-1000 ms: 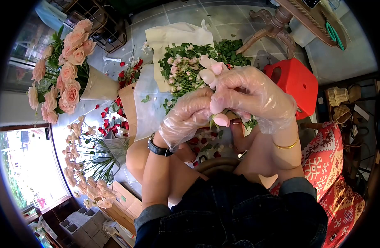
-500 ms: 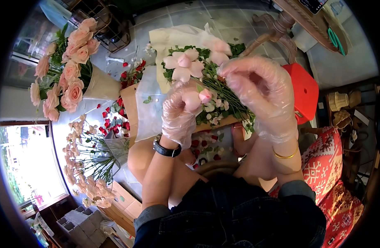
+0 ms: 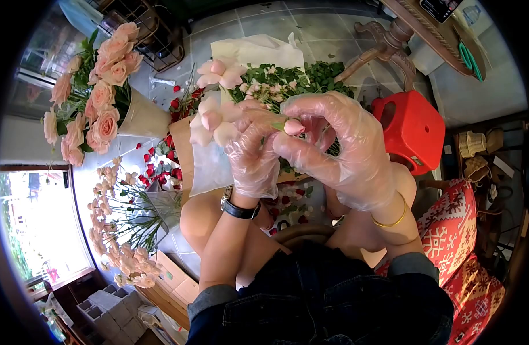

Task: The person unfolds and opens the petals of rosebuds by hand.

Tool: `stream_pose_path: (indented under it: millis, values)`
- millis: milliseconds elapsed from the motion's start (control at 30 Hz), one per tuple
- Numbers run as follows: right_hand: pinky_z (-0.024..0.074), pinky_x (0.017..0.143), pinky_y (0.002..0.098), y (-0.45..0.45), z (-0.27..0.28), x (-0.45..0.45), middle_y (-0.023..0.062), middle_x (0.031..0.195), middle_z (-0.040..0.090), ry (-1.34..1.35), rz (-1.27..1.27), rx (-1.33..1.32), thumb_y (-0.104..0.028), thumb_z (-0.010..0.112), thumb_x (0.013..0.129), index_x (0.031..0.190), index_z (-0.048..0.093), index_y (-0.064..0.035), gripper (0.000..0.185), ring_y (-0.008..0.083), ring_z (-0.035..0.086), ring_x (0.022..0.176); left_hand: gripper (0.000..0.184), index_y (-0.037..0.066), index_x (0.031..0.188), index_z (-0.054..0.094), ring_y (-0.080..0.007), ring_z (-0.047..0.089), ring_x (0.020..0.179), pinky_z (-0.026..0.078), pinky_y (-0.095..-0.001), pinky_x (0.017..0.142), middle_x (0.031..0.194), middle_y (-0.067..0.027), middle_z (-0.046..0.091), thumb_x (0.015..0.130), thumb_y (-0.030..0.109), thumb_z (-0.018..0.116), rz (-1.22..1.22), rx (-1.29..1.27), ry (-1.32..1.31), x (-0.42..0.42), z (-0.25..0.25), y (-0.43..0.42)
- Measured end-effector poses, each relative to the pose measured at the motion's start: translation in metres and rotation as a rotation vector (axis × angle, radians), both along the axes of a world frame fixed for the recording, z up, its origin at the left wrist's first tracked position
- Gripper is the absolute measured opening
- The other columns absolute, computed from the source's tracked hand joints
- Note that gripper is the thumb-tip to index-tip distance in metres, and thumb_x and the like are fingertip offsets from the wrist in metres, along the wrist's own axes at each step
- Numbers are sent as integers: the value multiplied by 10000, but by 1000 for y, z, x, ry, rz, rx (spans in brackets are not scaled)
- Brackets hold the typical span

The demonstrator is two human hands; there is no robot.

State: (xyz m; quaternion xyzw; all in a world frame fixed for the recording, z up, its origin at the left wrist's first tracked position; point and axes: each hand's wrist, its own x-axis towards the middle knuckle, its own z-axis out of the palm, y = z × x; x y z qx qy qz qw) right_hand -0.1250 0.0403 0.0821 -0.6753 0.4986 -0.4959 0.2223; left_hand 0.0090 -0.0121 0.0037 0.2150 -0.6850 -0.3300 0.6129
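The left hand [image 3: 254,150] pinched a bud [image 3: 294,127]; the right hand [image 3: 348,152] curved half-open around it. A stool [image 3: 417,129] sat at two o'clock.

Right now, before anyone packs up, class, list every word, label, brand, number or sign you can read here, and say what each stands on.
No text can be read.
Small label on the red stool: too small to read.
Phone screen at the top edge: its marks are too small and blurred to read.
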Motion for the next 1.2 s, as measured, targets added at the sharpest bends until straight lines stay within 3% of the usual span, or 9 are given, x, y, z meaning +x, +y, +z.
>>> stream_pose_path:
  millis: [100, 167, 300, 400, 467, 767, 1100, 1200]
  values:
    - [429, 539, 208, 0, -1, 0, 25, 803, 572, 56, -28, -3, -148, 736, 716, 990, 597, -68, 318, 94, 531, 630, 108, 46, 844, 628, -225, 492, 862, 389, -358, 835, 891, -49, 570, 742, 16, 651, -15, 32, 17, 1, -4, 3]
    - [466, 551, 274, 0, 2, 0, 89, 787, 565, 25, -46, -30, -116, 681, 760, 942, 571, -46, 224, 177, 561, 617, 189, 20, 907, 611, -243, 457, 982, 359, -361, 872, 923, -59, 540, 736, 85, 658, -54, 98, 56, 2, -9, 3]
    - [469, 554, 275, 0, 0, -1, 93, 783, 567, 26, -58, -15, -108, 674, 766, 943, 571, -45, 214, 185, 563, 624, 195, 14, 888, 614, -242, 444, 990, 355, -363, 870, 905, -63, 539, 722, 98, 670, -42, 104, 74, 3, -7, 1]
    - [468, 572, 268, -2, -5, -1, 92, 776, 559, -26, -52, -17, -95, 663, 773, 943, 567, -37, 204, 176, 559, 629, 194, 19, 863, 620, -249, 455, 956, 360, -370, 853, 896, -63, 542, 712, 121, 687, 2, 43, 38, 2, -6, -2]
    - [460, 587, 254, -2, -7, -1, 77, 750, 549, -173, -25, 132, -78, 649, 782, 934, 558, -20, 186, 145, 554, 640, 111, 70, 852, 645, -200, 509, 813, 369, -379, 871, 830, -32, 568, 751, 25, 658, 53, -43, -42, 3, -1, -3]
    - [439, 603, 223, -1, -8, 3, 40, 756, 547, -458, 23, 219, -52, 619, 789, 932, 553, -12, 162, 88, 526, 659, 134, 75, 889, 648, -192, 522, 799, 364, -405, 874, 823, -38, 579, 762, 35, 652, 114, -79, -61, 3, -5, -2]
    - [422, 645, 222, -10, -18, -8, 16, 776, 551, -473, 74, 275, -22, 606, 747, 918, 568, -16, 175, 79, 494, 661, 111, 57, 896, 639, -209, 550, 820, 407, -345, 813, 856, -57, 609, 788, 36, 626, -20, -56, -83, 3, 4, 0]
    - [420, 638, 219, -13, -17, -13, 8, 755, 555, -285, 82, 106, -40, 611, 757, 880, 578, -2, 133, 74, 486, 659, 183, 60, 839, 633, -222, 482, 809, 396, -349, 764, 807, -41, 573, 685, 124, 709, 40, -48, -101, 3, 0, 0]
